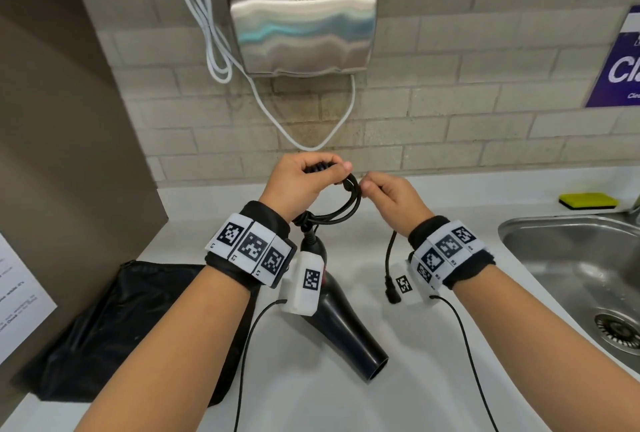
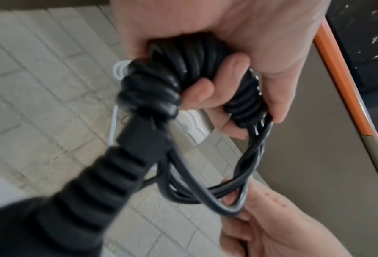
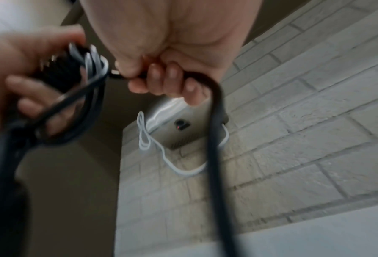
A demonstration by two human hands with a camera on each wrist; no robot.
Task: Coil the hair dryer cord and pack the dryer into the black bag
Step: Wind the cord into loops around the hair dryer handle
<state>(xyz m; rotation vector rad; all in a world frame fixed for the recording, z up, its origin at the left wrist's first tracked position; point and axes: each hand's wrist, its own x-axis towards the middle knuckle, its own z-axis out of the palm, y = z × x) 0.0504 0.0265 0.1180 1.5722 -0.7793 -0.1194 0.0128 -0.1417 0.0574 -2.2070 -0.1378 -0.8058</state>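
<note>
Cord (image 1: pixel 341 212) is gripped as a bundle of loops in the left hand (image 1: pixel 298 182), raised above the counter (image 1: pixel 450 258); the free run is pinched in the right hand (image 1: pixel 391 198), plug end (image 1: pixel 393 289) dangling. Hair dryer (image 1: pixel 341 324) hangs below the left hand, nozzle down toward the counter. Black bag (image 1: pixel 114 321) lies flat on the counter, left of the dryer. Cord judged limp, springy, light; the loops are best clamped where they cross. Dryer judged rigid, fairly light; handle is the hold. Count: one dryer, one cord, one bag.
</note>
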